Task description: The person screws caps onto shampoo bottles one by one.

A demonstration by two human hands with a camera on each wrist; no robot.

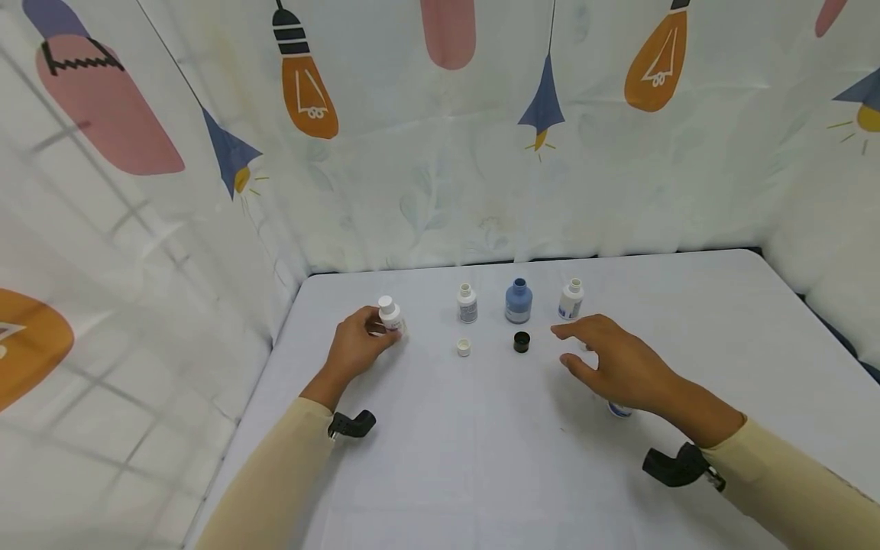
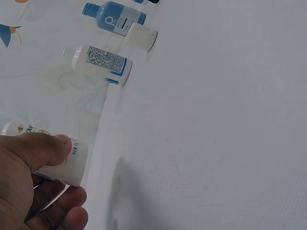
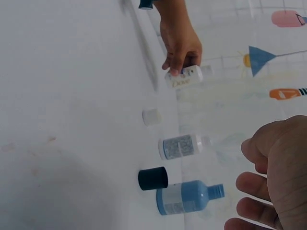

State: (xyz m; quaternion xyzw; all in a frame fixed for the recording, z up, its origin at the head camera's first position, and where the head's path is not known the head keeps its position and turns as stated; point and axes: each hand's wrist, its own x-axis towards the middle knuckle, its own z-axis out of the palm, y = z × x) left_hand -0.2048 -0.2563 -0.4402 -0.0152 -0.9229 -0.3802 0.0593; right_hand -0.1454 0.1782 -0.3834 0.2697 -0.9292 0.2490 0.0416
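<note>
My left hand (image 1: 357,344) grips a small white capped Dove bottle (image 1: 389,315) at the left of the table. Thumb and fingers close round its lower part in the left wrist view. My right hand (image 1: 619,363) hovers over the right side with fingers spread and holds nothing. Below its palm, the base of a white and blue bottle (image 1: 619,410) peeks out; the rest of it is hidden. Nearest its fingertips are an uncapped white bottle (image 1: 571,299) with a blue label and a black cap (image 1: 522,341).
An uncapped blue bottle (image 1: 519,302) and another uncapped white bottle (image 1: 467,304) stand toward the back of the table. In front of the white one lies a white cap (image 1: 464,347). A printed curtain (image 1: 440,191) hangs behind the table's back edge.
</note>
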